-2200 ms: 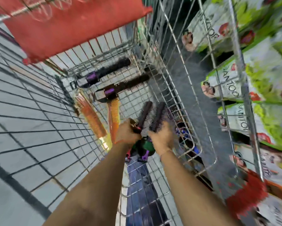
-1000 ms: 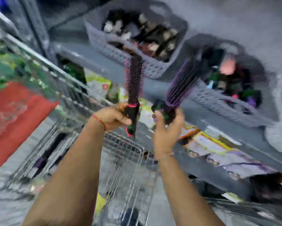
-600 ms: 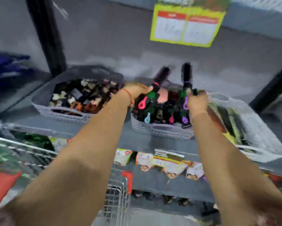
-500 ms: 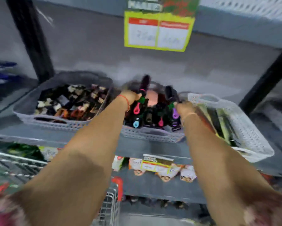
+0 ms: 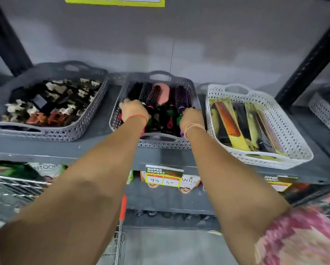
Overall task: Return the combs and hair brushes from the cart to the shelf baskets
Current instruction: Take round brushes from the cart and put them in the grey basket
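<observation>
Both my hands reach into the middle grey basket (image 5: 161,75) on the shelf, which holds several round hair brushes. My left hand (image 5: 133,111) grips the handle of a round brush with black and pink bristles (image 5: 154,95), lying down among the others. My right hand (image 5: 191,117) grips the handle of a round brush with purple bristles (image 5: 182,97), also lying in the basket. A pink paddle brush (image 5: 163,92) sits between them. A white basket (image 5: 292,142) to the right holds packaged combs (image 5: 228,119). The cart (image 5: 15,188) shows at the lower left.
A grey basket of hair clips (image 5: 45,104) stands to the left on the grey shelf (image 5: 95,150). Another white basket (image 5: 324,113) peeks in at the far right. A price tag (image 5: 163,177) hangs on the shelf edge. Boxed products fill the shelf below.
Both hands lifted two round brushes out of the cart, swung up to the shelf and lowered them flat into the middle grey basket.
</observation>
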`<state>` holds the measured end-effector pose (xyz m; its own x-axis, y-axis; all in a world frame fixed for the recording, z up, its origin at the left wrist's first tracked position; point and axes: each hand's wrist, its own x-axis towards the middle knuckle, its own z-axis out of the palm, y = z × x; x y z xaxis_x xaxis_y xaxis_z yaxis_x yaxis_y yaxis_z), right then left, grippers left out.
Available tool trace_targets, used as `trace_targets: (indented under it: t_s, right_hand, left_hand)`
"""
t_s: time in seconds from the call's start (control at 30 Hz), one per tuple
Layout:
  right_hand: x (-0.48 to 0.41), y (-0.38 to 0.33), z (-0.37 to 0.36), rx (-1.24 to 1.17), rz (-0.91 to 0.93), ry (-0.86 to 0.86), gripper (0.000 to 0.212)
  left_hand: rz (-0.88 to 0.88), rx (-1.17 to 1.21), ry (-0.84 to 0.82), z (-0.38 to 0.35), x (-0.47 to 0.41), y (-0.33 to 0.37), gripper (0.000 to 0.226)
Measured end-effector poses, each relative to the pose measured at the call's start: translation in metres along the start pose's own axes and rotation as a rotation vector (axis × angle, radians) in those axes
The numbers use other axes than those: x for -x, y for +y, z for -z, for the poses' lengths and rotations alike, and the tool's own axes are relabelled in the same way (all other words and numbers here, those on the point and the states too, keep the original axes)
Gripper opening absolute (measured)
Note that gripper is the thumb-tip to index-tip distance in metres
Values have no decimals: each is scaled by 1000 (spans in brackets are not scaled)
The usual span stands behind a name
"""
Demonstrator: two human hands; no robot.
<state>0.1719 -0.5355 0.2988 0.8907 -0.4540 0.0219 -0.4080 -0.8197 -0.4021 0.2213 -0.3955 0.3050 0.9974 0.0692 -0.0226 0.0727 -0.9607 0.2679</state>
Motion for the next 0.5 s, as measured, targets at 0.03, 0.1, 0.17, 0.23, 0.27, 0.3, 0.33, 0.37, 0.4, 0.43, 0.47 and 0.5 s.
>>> trace_targets:
  t_s: [0.03,0.1,0.17,0.23,0.27,0.3,0.33,0.37,0.4,0.43,0.47,0.5]
  right_hand:
    - [1,-1,-2,6,-25,2,33]
    - [5,-5,2,26,-42,-43,38]
    - [18,-18,12,16,-8,-45,59]
    - [40,-48,23,-72,157,116,69]
    - [54,-71,26,-182,279,200,66]
    - [70,-97,27,-311,389,257,62]
    - [89,-125,22,-424,484,278,58]
    - [107,-151,16,-508,555,258,54]
    - [127,-177,6,-568,608,199,51]
    - [145,-198,-8,-599,643,125,47]
    - [162,-216,-25,-608,677,48,45]
    - [178,-233,-47,-605,710,-41,44]
  left_hand:
    - [-16,3,20,0,1,-3,58]
    - [-85,88,45,8,4,-8,62]
    - [-180,415,93,26,12,-22,61]
    - [-231,864,216,45,15,-53,57]
    - [-242,1014,334,55,18,-82,49]
    - [-218,1106,456,62,22,-113,38]
    - [-146,1159,567,68,29,-147,32]
    - [-51,1221,650,71,37,-180,33]
    - [38,1283,688,73,51,-213,36]
    - [144,1303,712,70,58,-244,37]
    - [238,1293,684,69,71,-270,38]
    - [354,1226,624,56,78,-303,38]
